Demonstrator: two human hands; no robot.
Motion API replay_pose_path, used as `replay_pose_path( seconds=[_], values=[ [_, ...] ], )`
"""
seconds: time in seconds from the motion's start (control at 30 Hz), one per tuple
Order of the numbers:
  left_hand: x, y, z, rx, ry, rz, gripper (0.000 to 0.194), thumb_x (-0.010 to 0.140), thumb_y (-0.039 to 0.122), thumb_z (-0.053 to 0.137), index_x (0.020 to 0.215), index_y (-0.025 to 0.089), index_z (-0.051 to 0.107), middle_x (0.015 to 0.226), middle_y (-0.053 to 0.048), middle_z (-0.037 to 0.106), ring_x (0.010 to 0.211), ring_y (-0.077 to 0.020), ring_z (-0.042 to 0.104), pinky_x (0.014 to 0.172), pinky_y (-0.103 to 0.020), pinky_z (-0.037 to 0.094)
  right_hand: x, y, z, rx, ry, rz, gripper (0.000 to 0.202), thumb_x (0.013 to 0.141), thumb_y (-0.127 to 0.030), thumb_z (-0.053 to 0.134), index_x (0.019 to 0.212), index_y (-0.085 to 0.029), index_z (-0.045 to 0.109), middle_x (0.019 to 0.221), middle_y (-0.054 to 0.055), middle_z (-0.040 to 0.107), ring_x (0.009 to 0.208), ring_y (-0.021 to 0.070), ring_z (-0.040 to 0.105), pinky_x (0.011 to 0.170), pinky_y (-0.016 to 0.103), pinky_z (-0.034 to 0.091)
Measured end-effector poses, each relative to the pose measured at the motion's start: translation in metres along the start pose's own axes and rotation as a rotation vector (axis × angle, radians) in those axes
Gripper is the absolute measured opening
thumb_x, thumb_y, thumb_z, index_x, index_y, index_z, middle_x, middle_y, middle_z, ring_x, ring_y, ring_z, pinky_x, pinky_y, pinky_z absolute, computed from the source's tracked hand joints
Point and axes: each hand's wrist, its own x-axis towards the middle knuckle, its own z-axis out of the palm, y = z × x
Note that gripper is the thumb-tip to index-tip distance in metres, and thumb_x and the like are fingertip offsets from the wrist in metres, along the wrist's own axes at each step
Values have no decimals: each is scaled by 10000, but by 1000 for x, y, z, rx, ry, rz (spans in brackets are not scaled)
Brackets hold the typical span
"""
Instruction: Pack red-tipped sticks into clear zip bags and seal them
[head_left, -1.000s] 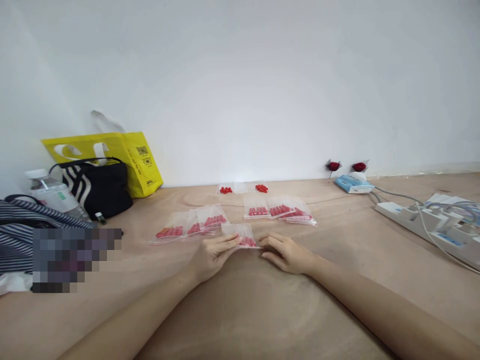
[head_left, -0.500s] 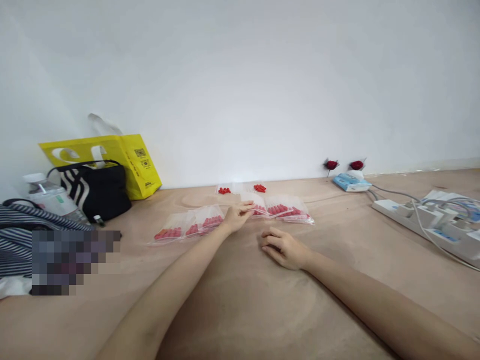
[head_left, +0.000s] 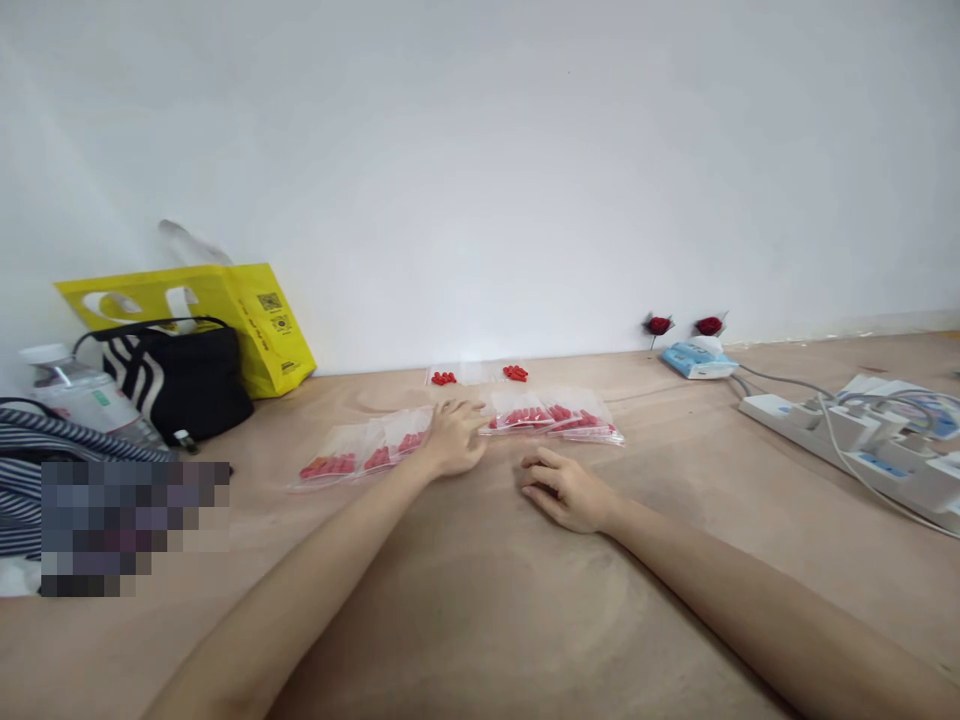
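My left hand (head_left: 454, 440) is over the row of clear zip bags, its fingers stretched out and holding nothing that I can see. Left of it lie overlapping bags (head_left: 335, 466) with red capsule-shaped pieces inside. Just to its right are more bags of red pieces (head_left: 527, 416), with a stack of filled bags (head_left: 585, 424) at that end. My right hand (head_left: 566, 490) rests on the table in front of the bags. Its fingers are loosely curled, with a gap to the thumb and nothing visible inside.
Near the wall, two small heaps of red pieces (head_left: 444, 378) lie on clear plastic. At left stand a yellow bag (head_left: 292, 345), a black pouch (head_left: 199, 380) and a plastic bottle (head_left: 105, 400). A tissue pack (head_left: 699, 360) and a power strip (head_left: 780, 412) with cables are at right.
My left hand has drawn back leftward from the bag at its fingertips, and its fingers have spread. That bag now lies more plainly in view. The right hand stays put; the view has shifted slightly.
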Motion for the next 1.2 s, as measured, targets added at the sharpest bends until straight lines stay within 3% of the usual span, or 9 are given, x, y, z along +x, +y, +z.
replay_pose_path(
  seconds=[0.07, 0.17, 0.3, 0.43, 0.6, 0.9, 1.0, 1.1, 1.2],
  values=[
    [-24, -13, -14, 47, -38, 51, 415, 664, 253, 580, 1078, 227, 584, 1140, -91, 566, 1071, -286, 481, 945, -505, 284, 0, 1, 1, 3, 1, -3, 97, 817, -175, 451, 797, -174, 545, 980, 87, 534, 860, 153, 549, 754, 293, 462],
    [-59, -35, -27, 76, -70, 12, 427, 689, 332, 576, 1098, 210, 570, 1126, -104, 581, 1091, -298, 478, 980, -531, 226, 0, 1, 2, 7, -3, -4, 107, 820, -172, 442, 791, -172, 546, 975, 88, 535, 864, 152, 550, 754, 294, 463],
    [-86, -53, -27, 40, -90, -99, 455, 746, 336, 509, 1174, 184, 509, 1188, -111, 543, 1129, -279, 463, 978, -517, 265, -1, 0, 2, 2, -9, 4, 112, 822, -180, 442, 793, -172, 550, 984, 90, 533, 871, 154, 549, 757, 298, 463],
    [-88, -57, -17, 41, -55, -128, 391, 779, 212, 402, 1143, 161, 534, 1163, -105, 562, 1100, -234, 501, 966, -497, 307, -2, 0, 2, 2, -22, 23, 114, 822, -178, 441, 798, -170, 552, 988, 91, 532, 872, 152, 550, 760, 299, 465],
    [-86, -55, -11, 81, 42, -65, 339, 831, 212, 347, 1064, 193, 593, 1079, -83, 620, 1013, -221, 567, 920, -478, 372, -2, 1, 1, 6, -11, 9, 118, 824, -178, 441, 798, -172, 556, 988, 94, 534, 874, 155, 552, 765, 307, 467],
    [-88, -51, -12, 34, 92, -27, 381, 782, 106, 366, 1051, 225, 607, 972, -42, 665, 859, -200, 611, 746, -349, 504, -3, 1, 2, -1, -3, 4, 109, 819, -174, 452, 786, -174, 556, 980, 91, 538, 856, 153, 562, 750, 297, 470],
    [-88, -49, -16, -8, 144, -65, 359, 725, 85, 397, 948, 208, 650, 899, -45, 678, 824, -200, 612, 756, -357, 503, -3, 1, 2, 4, 7, -2, 109, 818, -168, 453, 787, -175, 557, 981, 90, 538, 852, 150, 564, 750, 291, 470],
    [-88, -42, -21, -50, 193, -78, 376, 658, 103, 444, 976, 169, 633, 942, -71, 663, 876, -217, 600, 800, -371, 492, -2, 0, 2, 6, 11, -8, 108, 817, -167, 452, 785, -175, 555, 977, 91, 541, 847, 151, 564, 749, 292, 469],
    [-87, -31, -23, -78, 261, -51, 300, 699, 165, 490, 962, 160, 632, 933, -86, 662, 865, -219, 607, 796, -368, 494, -2, -1, 2, 5, 4, -5, 106, 817, -169, 450, 787, -175, 552, 972, 91, 543, 846, 153, 563, 745, 292, 464]
  ],
)
